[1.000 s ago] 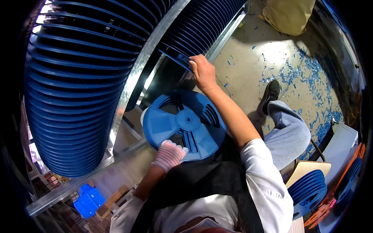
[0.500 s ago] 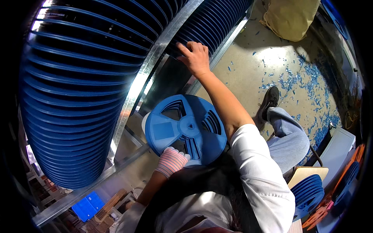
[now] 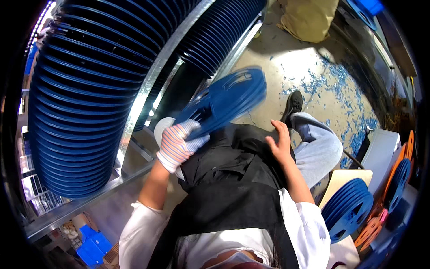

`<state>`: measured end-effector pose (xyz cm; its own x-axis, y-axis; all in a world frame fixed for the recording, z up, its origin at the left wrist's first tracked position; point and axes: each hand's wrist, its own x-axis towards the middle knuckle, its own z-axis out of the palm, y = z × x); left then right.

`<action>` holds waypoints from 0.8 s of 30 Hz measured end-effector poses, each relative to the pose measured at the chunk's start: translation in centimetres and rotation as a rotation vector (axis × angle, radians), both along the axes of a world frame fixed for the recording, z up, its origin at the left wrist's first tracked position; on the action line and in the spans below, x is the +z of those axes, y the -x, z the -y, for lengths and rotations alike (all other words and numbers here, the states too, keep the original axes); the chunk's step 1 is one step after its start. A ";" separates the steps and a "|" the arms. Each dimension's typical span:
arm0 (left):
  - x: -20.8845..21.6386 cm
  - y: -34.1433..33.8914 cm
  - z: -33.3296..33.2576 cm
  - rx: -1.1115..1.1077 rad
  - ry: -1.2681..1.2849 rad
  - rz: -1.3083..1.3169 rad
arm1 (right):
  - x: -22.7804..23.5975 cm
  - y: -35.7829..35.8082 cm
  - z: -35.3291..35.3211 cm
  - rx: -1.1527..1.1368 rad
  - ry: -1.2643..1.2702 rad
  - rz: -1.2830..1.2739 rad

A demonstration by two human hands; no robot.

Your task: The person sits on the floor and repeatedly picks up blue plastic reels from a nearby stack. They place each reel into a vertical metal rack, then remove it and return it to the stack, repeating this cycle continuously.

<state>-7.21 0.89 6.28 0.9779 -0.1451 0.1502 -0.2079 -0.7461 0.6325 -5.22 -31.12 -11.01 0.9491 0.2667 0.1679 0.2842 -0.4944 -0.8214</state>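
My left hand (image 3: 180,144), in a striped glove with white fingertips, grips the near edge of a stack of blue plastic reels (image 3: 228,101). The stack is tilted up over my lap and smeared by motion, so I cannot tell how many reels are in it. Bare and empty, my right hand (image 3: 281,142) hovers beside my lap with its fingers apart, to the right of the reels. Left of the stack stands a long row of blue reels (image 3: 85,121) in a metal rack. A second row (image 3: 219,36) runs behind the rack's metal rail (image 3: 154,80).
Blue plastic scraps (image 3: 331,80) litter the floor near my shoe (image 3: 294,102). A tan sack (image 3: 309,20) stands at the far side. More blue reels (image 3: 347,208) and orange ones (image 3: 371,228) lean at right, by a grey box (image 3: 380,148). Blue bins (image 3: 94,246) sit lower left.
My left hand has lifted the reels off my lap and tilted them up toward the rack. My right hand has come back from the far row to beside my lap.
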 end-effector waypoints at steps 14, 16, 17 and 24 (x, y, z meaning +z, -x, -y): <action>-0.2 -1.0 2.7 0.023 1.779 -0.609 | 8.4 3.4 4.4 0.320 0.442 0.578; -0.7 -0.8 2.1 0.037 1.827 -0.643 | 9.0 2.9 4.3 0.300 0.418 0.670; -1.0 -0.5 2.0 0.053 1.819 -0.647 | 9.3 2.8 4.1 0.302 0.408 0.697; -1.1 0.8 1.7 0.198 1.669 -0.535 | 10.4 3.0 3.5 0.461 0.387 0.569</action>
<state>-7.97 -0.78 5.19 0.9475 -0.0692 -0.3122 0.2633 0.7226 0.6392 -8.24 -34.63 -0.63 0.5285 0.7457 0.4059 0.8483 -0.4453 -0.2864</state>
